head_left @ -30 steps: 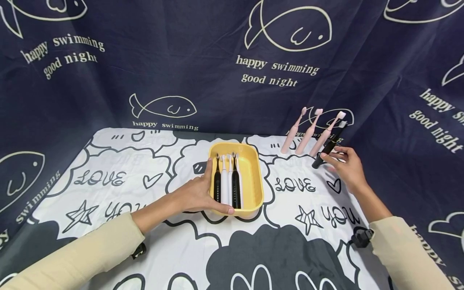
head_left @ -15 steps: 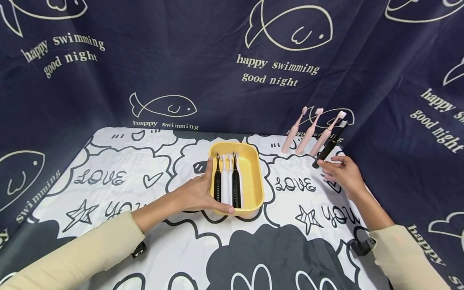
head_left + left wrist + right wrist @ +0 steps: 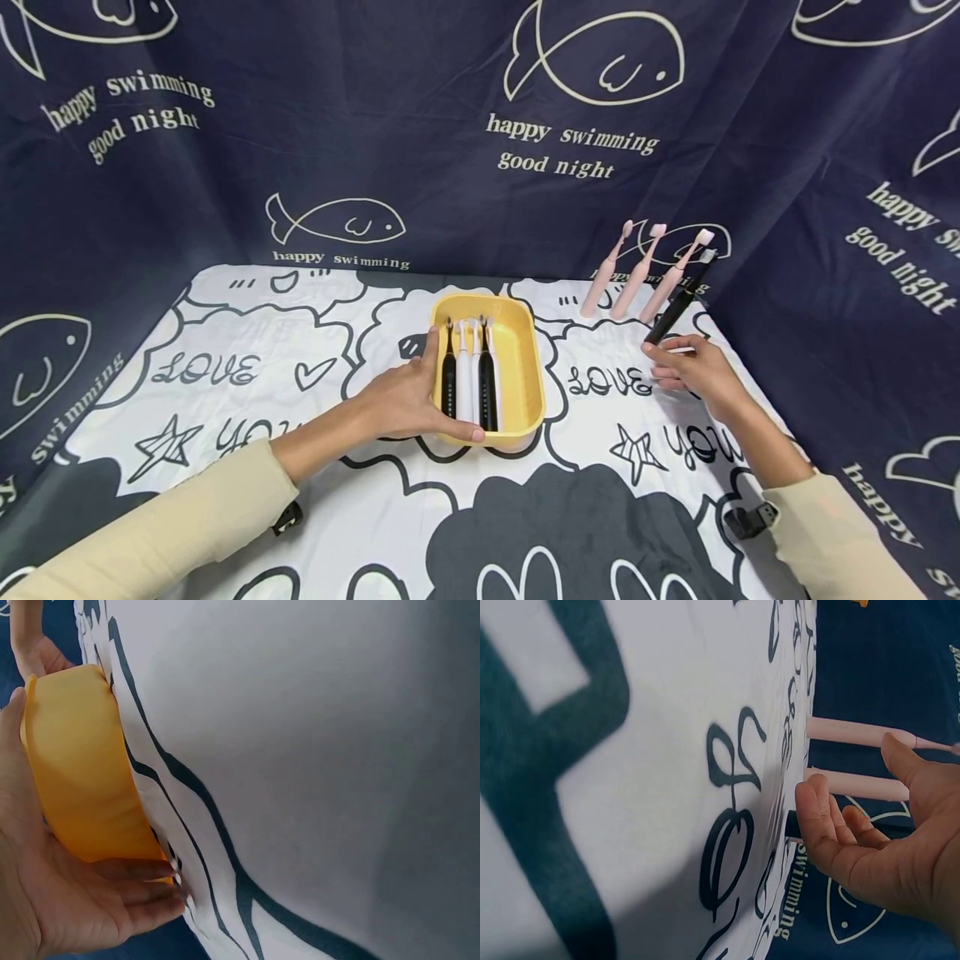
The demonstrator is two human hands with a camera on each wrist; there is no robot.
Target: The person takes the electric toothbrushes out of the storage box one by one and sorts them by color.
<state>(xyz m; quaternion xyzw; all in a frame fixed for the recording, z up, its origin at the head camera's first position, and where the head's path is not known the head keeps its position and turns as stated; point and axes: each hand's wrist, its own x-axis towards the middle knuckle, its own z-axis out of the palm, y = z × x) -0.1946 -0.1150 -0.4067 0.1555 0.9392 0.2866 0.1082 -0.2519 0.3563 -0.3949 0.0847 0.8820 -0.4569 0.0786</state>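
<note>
A yellow plastic box (image 3: pixel 531 367) sits mid-table with black and white electric toothbrushes inside, its left half filled. My left hand (image 3: pixel 401 402) rests against its near left corner, thumb along the front rim and index finger up the left side. In the left wrist view, the fingers (image 3: pixel 142 892) lie extended beside the box wall (image 3: pixel 86 761). At the right, a black electric toothbrush (image 3: pixel 672 315) stands upright at the end of a row of pink toothbrushes (image 3: pixel 633 287). My right hand (image 3: pixel 697 371) is just in front of its base, fingers loosely bent and thumb (image 3: pixel 901 757) apart from them.
A white cloth with black cartoon drawings (image 3: pixel 247 367) covers the table. Dark blue curtains with fish prints (image 3: pixel 420 100) hang close behind and at both sides. The pink toothbrushes stand upright near the back curtain.
My right hand has come off the black toothbrush's handle and moved down toward me. That toothbrush stays standing beside the pink ones. The left hand and box have not moved.
</note>
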